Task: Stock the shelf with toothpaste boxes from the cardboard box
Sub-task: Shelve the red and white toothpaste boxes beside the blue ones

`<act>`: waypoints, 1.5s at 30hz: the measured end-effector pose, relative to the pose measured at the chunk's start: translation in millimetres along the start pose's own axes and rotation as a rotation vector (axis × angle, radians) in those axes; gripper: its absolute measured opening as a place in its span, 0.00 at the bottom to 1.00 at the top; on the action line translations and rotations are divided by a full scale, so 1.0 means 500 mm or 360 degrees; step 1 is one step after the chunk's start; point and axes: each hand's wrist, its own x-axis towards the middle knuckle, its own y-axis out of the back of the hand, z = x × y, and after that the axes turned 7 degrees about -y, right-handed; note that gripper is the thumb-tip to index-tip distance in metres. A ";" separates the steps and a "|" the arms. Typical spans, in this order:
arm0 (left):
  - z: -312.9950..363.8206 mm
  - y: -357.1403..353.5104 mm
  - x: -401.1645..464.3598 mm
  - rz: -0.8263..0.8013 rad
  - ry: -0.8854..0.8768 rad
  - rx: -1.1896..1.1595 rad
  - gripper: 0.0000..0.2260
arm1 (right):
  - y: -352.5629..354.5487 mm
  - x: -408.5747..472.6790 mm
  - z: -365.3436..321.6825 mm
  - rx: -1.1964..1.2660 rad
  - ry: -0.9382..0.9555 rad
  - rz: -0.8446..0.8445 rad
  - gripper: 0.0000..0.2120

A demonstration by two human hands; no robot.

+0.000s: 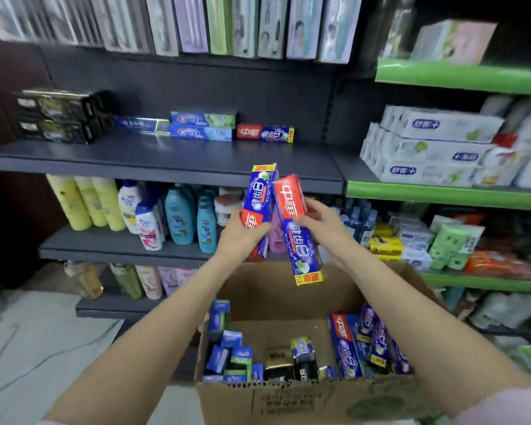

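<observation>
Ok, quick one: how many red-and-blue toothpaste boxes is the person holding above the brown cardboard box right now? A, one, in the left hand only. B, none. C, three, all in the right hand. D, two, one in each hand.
D: the left hand grips one red-and-blue toothpaste box and the right hand grips another, both held above the brown cardboard box.

free: bare front of the dark grey metal shelf (154, 157) | blocked at back: black boxes (59, 116) left, blue and red toothpaste cartons (227, 130) centre | below: open brown cardboard box (288, 400), middle floor bare
</observation>
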 end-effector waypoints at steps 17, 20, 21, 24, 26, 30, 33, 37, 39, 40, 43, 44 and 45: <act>0.143 0.083 0.467 0.0372 -0.0467 0.1126 0.29 | 0.002 0.544 -0.231 -0.2051 0.0630 0.0313 0.26; 0.155 0.090 0.562 0.0391 -0.0530 0.1377 0.29 | -0.001 0.633 -0.249 -0.2048 0.0656 0.0337 0.25; 0.156 0.092 0.592 0.0396 -0.0531 0.1424 0.30 | -0.003 0.661 -0.255 -0.2042 0.0681 0.0342 0.26; 0.155 0.099 0.667 0.0417 -0.0537 0.1466 0.31 | -0.022 0.740 -0.275 -0.1976 0.0691 0.0363 0.23; 0.145 0.102 0.703 0.0423 -0.0525 0.1480 0.31 | -0.046 0.792 -0.275 -0.1913 0.0650 0.0408 0.20; 0.120 0.102 0.742 0.0401 -0.0522 0.1460 0.30 | -0.079 0.867 -0.238 -0.1382 0.0442 0.0547 0.21; 0.106 0.102 0.751 0.0359 -0.0525 0.1440 0.30 | -0.097 0.872 -0.232 -0.1310 0.0492 0.0397 0.16; 0.098 0.094 0.751 0.0311 -0.0548 0.1400 0.29 | -0.080 0.872 -0.222 -0.0992 0.0586 0.0371 0.20; 0.098 0.088 0.749 0.0251 -0.0569 0.1397 0.29 | -0.062 0.856 -0.217 -0.0544 0.0506 0.0357 0.28; 0.099 0.085 0.748 0.0213 -0.0587 0.1421 0.30 | -0.053 0.845 -0.217 -0.0347 0.0495 0.0356 0.33; 0.109 0.071 0.747 0.0057 -0.0637 0.1499 0.31 | -0.015 0.806 -0.218 -0.0577 0.0649 0.0319 0.45; 0.114 0.065 0.747 0.0018 -0.0646 0.1479 0.31 | -0.002 0.798 -0.216 -0.0850 0.0712 0.0276 0.46; 0.117 0.060 0.749 -0.0022 -0.0657 0.1445 0.31 | 0.012 0.787 -0.217 -0.1066 0.0745 0.0230 0.46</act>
